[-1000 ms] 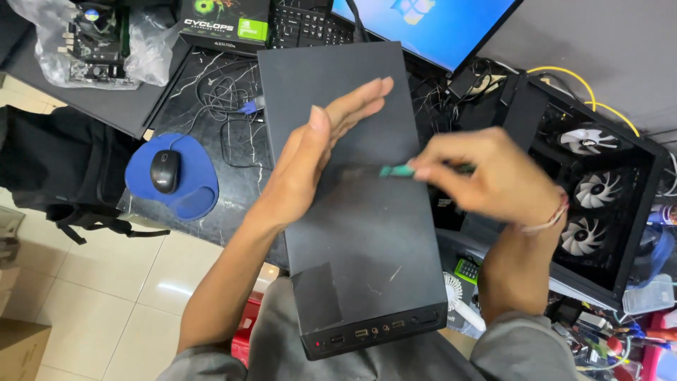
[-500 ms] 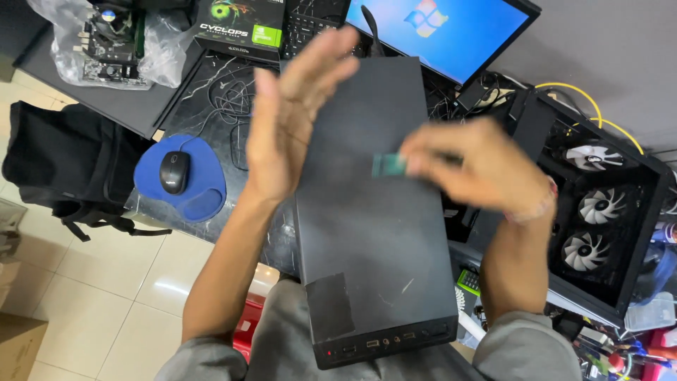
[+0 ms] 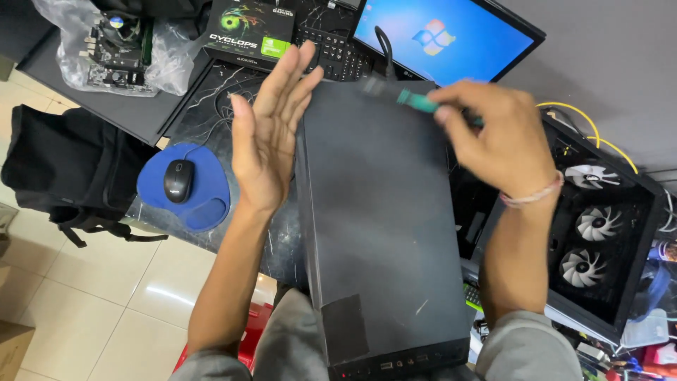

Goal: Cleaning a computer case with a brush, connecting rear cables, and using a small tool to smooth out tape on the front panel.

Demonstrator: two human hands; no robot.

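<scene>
A black computer case (image 3: 384,233) lies on its side across my lap, its front ports toward me. My left hand (image 3: 268,134) is flat and open, fingers straight, pressed against the case's left edge near its far end. My right hand (image 3: 497,137) hovers over the far right corner of the case and grips a green-handled screwdriver (image 3: 423,102), its tip pointing left toward the case's far edge.
A dark desk (image 3: 204,92) holds a black mouse (image 3: 178,180) on a blue pad (image 3: 204,201), a keyboard (image 3: 338,49), a graphics card box (image 3: 250,32), a bagged motherboard (image 3: 116,42) and a lit monitor (image 3: 444,39). A second case with white fans (image 3: 599,226) stands right. A black bag (image 3: 67,173) lies left.
My right hand has carried the screwdriver from the middle of the case up toward its far edge. My left hand has slid from the panel's top to the left edge.
</scene>
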